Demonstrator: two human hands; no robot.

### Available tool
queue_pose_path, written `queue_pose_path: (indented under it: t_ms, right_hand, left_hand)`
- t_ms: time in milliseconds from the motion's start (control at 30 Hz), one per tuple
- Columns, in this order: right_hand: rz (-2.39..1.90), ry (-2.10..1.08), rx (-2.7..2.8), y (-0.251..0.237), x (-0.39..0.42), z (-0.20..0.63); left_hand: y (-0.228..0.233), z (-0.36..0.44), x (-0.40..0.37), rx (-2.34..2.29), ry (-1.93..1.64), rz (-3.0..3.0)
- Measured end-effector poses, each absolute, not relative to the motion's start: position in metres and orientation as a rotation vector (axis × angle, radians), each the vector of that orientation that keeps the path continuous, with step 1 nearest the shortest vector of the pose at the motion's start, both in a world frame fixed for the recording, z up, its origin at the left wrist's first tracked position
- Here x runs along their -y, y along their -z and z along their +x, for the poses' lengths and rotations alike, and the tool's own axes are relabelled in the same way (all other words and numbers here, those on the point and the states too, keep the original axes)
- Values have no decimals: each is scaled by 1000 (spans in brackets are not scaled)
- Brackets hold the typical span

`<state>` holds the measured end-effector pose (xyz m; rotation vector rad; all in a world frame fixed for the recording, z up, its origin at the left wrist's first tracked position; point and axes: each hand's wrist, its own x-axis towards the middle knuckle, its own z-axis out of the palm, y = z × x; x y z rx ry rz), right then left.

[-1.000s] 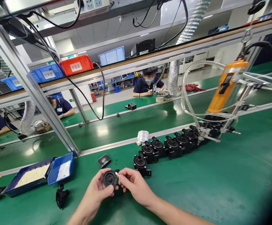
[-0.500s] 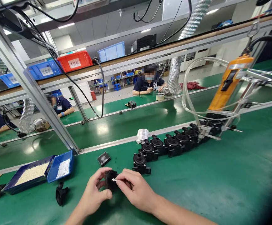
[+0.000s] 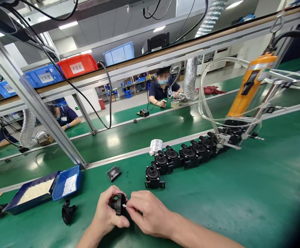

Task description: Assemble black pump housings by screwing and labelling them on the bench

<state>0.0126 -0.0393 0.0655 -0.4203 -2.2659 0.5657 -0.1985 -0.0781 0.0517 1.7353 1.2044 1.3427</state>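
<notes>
Gripping a black part [image 3: 119,204] low near the surface's [image 3: 217,206] front edge, the left hand [image 3: 108,213] is steadying it while the right hand [image 3: 146,213] is pinching a white pin [image 3: 124,205] against it. A blue tray [image 3: 15,206] is holding white bits [image 3: 35,191] far left; bare green is lying to the right.

— What colour is the part in the hands?
— Black; the round housing [image 3: 119,204] is plain black, with a small white pin [image 3: 124,205] against it.
— And the row behind?
— The pump bodies [image 3: 188,155] are all black too, on a glossy green bench [image 3: 217,199].
— Anything brighter?
— An orange screwdriver [image 3: 248,86] with a black switch, a blue tray [image 3: 42,191] of white bits, a white label roll [image 3: 155,146], and up on the shelf a red bin [image 3: 77,64] between blue bins [image 3: 45,76].
</notes>
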Motion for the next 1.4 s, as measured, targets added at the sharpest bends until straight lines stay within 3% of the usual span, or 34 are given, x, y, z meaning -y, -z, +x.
queue_pose_path:
  t_ms: [233,567,733,900,1067,1400]
  right_hand:
    - [-486,-887,2140,-69,50,13]
    - [-430,-921,2026,-64,52,5]
    - [-549,-1068,1897,-60,43,4]
    - [-691,-1225,1723,-51,30,6]
    - [-709,-1210,1760,-45,29,7]
    - [-690,-1210,1809,-45,33,7]
  left_hand:
    - [-52,-193,85,-1209,-1360,1880]
    - [-53,-190,86,-1207,-1367,1820]
    - [-90,-189,75,-1520,-1278,1790]
    - [-127,-214,17,-1766,-1329,1904]
    - [-109,-232,-31,-1920,-1101,2017]
    - [-100,-228,-27,-2014,-862,2156]
